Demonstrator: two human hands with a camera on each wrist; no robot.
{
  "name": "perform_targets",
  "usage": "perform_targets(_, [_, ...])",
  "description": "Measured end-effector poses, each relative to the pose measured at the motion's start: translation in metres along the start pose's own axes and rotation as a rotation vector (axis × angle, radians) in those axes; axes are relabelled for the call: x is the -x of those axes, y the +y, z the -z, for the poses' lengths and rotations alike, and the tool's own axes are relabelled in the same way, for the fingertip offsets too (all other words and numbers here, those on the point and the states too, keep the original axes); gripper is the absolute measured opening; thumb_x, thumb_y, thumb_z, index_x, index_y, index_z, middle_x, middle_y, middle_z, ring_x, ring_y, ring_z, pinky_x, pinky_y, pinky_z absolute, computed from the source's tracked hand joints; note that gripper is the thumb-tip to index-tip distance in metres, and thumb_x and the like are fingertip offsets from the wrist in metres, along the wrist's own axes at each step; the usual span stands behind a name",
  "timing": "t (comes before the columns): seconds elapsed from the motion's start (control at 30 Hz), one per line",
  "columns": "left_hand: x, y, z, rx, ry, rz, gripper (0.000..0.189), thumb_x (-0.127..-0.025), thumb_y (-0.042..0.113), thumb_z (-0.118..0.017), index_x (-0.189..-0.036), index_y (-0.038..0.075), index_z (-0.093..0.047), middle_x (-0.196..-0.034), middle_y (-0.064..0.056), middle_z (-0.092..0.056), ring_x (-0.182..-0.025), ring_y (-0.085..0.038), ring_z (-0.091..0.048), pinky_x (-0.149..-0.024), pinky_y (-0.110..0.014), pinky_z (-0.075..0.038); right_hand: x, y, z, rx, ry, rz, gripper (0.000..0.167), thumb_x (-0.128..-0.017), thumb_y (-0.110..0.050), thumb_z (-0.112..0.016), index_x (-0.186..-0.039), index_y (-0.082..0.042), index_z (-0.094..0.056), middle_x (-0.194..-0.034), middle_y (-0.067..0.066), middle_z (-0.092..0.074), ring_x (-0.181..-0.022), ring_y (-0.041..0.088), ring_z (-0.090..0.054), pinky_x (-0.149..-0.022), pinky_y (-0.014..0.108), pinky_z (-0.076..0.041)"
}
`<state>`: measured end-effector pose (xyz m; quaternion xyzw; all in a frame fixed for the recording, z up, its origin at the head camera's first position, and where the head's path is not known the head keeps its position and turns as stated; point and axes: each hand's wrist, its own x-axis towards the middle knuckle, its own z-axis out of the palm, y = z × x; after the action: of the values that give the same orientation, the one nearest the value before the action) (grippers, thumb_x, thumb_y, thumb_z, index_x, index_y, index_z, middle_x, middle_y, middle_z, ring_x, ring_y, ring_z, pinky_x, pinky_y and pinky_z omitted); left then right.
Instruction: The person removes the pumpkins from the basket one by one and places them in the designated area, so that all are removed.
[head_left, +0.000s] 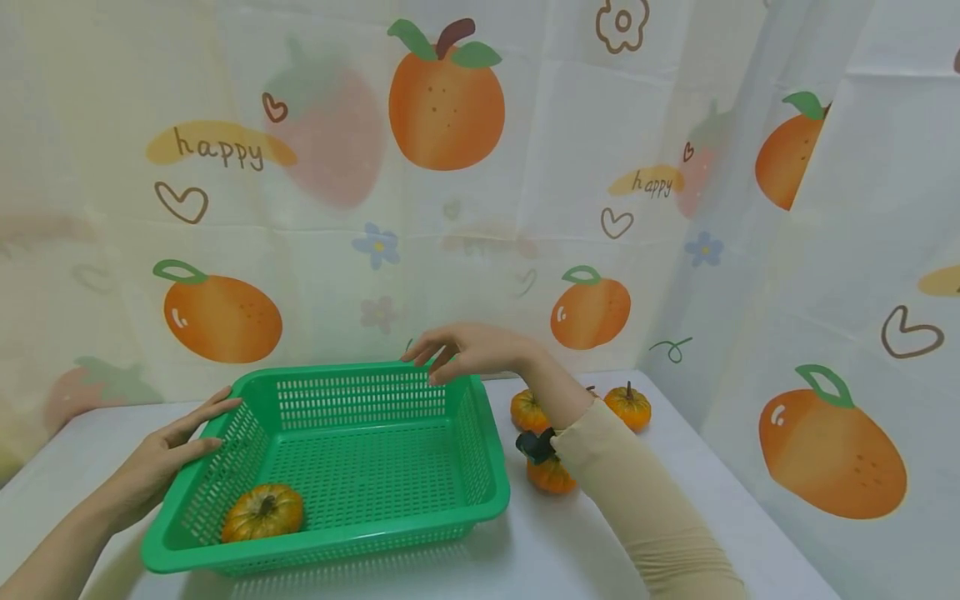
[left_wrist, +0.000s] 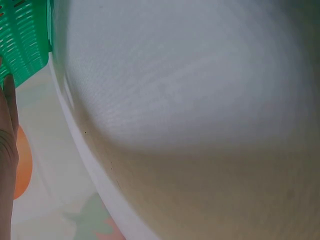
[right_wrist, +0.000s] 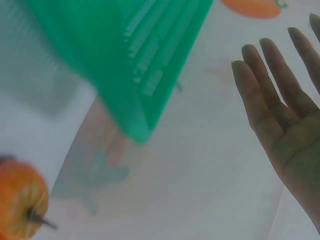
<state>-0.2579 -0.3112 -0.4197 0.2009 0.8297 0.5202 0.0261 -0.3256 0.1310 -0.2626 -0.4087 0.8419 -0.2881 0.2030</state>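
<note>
A green plastic basket (head_left: pixel 495 475) with slotted walls stands on the white table. One small orange-yellow pumpkin (head_left: pixel 262 512) lies in its front left corner. My left hand (head_left: pixel 168 446) rests on the left rim with its fingers extended over the edge; in the left wrist view only part of that hand (left_wrist: pixel 9 115) shows. My right hand (head_left: pixel 472 350) hovers by the back right corner of the basket, holding nothing. Its fingers are spread and loosely bent, and the right wrist view shows the bare palm (right_wrist: pixel 295 135).
Right of the basket sit several small pumpkins, one at the back (head_left: pixel 627 407), another by the basket (head_left: pixel 528 412) and one nearer the front (head_left: pixel 551 477), partly hidden by my right arm. A printed curtain (head_left: pixel 330 275) hangs behind the table (head_left: pixel 735 500).
</note>
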Motion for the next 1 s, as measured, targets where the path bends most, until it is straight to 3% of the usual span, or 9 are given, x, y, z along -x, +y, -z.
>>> perform_targets(0.3, [0.001,0.005,-0.001,0.002,-0.006,0.008,0.057,-0.106,0.016,-0.042,-0.159,0.019,-0.022,-0.164,0.03,-0.006,-0.121,0.033,-0.016,-0.084,-0.002,-0.035,-0.039,-0.027,-0.022,0.026,-0.058,0.051,0.047,-0.093,-0.026,-0.065,-0.139,-0.021,-0.056,-0.143,0.0,-0.058,-0.127,0.017,-0.059,-0.099,0.026,-0.049])
perform_targets(0.57, [0.003,0.004,-0.001,-0.002,-0.011,0.009,0.057,-0.106,0.017,-0.041,-0.159,0.019,-0.021,-0.165,0.027,-0.004,-0.123,0.032,-0.014,-0.083,-0.002,-0.035,-0.074,-0.035,-0.047,-0.002,-0.105,0.085,0.047,-0.093,-0.019,-0.066,-0.14,-0.018,-0.056,-0.146,0.003,-0.055,-0.128,0.014,-0.057,-0.097,0.02,-0.049])
perform_targets(0.8, [0.002,0.003,-0.001,0.031,-0.015,0.005,0.057,-0.106,0.015,-0.041,-0.159,0.018,-0.021,-0.163,0.032,-0.006,-0.117,0.034,-0.023,-0.085,-0.009,-0.046,-0.095,-0.04,-0.066,-0.012,-0.14,0.094,0.047,-0.093,-0.017,-0.067,-0.139,-0.016,-0.057,-0.146,0.002,-0.055,-0.132,0.012,-0.054,-0.096,0.016,-0.048])
perform_targets(1.0, [0.001,0.003,-0.001,-0.004,-0.005,0.014,0.057,-0.106,0.017,-0.042,-0.159,0.018,-0.021,-0.162,0.032,-0.007,-0.118,0.033,-0.02,-0.083,-0.006,-0.041,-0.109,-0.045,-0.079,0.007,-0.172,0.102,0.049,-0.092,-0.018,-0.067,-0.14,-0.016,-0.055,-0.146,0.001,-0.054,-0.133,0.012,-0.052,-0.096,0.014,-0.047])
